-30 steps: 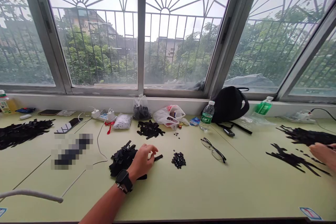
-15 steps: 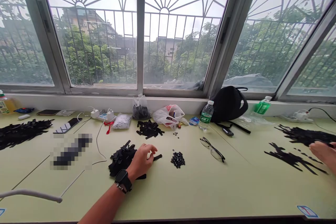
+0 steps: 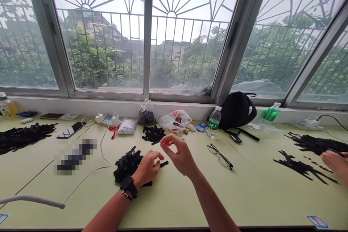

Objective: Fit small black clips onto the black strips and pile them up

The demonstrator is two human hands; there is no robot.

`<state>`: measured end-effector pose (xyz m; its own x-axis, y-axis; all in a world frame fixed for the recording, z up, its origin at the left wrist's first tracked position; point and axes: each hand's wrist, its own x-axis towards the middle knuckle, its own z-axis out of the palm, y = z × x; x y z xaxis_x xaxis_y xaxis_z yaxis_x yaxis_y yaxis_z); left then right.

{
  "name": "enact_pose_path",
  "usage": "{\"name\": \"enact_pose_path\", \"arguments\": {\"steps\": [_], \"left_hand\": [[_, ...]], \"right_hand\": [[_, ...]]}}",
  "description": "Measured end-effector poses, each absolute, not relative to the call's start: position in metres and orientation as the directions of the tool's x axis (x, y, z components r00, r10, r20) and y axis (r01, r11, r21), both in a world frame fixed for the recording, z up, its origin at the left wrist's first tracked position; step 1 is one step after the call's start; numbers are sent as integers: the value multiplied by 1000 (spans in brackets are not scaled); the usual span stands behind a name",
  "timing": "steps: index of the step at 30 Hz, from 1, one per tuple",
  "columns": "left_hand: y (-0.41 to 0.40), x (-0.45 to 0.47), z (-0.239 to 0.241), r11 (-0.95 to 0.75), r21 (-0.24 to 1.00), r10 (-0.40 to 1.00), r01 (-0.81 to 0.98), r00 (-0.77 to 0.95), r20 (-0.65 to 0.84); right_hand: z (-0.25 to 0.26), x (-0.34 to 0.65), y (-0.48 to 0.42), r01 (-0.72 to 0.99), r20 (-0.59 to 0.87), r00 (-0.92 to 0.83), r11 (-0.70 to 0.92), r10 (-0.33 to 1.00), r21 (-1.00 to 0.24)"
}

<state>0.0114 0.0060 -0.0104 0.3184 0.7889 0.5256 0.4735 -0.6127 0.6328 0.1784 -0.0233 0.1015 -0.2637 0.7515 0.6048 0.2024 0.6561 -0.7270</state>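
My left hand (image 3: 149,168), with a dark watch at its wrist, rests by the near pile of black fabric strips (image 3: 126,166). Its fingers are curled, and the end of one black strip (image 3: 164,164) sticks out past the thumb. To its right, my right hand (image 3: 179,156) is raised above the table, thumb and forefinger pinched together close to the far pile of black strips (image 3: 153,134). Whatever sits in that pinch, if anything, is too small to make out. The right hand and forearm cover the spot of the small black pieces.
Eyeglasses (image 3: 220,156) lie to the right, near a water bottle (image 3: 214,121) and a black bag (image 3: 235,110). Plastic bags (image 3: 175,121) line the window side. A white cable (image 3: 102,148) crosses on the left. Another person's hand (image 3: 335,161) handles black strips at far right.
My right hand has come into view from the lower right and now covers the heap of small black pieces. My left hand stays almost where it was.
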Motion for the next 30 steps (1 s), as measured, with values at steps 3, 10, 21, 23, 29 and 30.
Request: {"name": "enact_pose_path", "arguments": {"steps": [3, 10, 21, 23, 29, 30], "left_hand": [[6, 12, -11, -604, 635, 797, 481, 361, 484], [5, 11, -8, -592, 632, 806, 500, 363, 468], [3, 10, -6, -587, 583, 809, 562, 377, 451], [3, 10, -6, -588, 581, 808, 563, 372, 458], [3, 10, -6, -589, 571, 807, 572, 374, 457], [4, 10, -6, -587, 572, 808, 572, 374, 455]], "right_hand": [[55, 232, 34, 494, 537, -281, 600, 795, -629], [-5, 306, 69, 653, 326, -182, 361, 928, -665], [-21, 300, 77, 612, 142, -262, 278, 955, -740], [-25, 300, 79, 616, 133, -259, 270, 956, -740], [-32, 300, 84, 639, 120, -234, 246, 965, -729], [-33, 300, 84, 641, 118, -232, 243, 966, -728]]}}
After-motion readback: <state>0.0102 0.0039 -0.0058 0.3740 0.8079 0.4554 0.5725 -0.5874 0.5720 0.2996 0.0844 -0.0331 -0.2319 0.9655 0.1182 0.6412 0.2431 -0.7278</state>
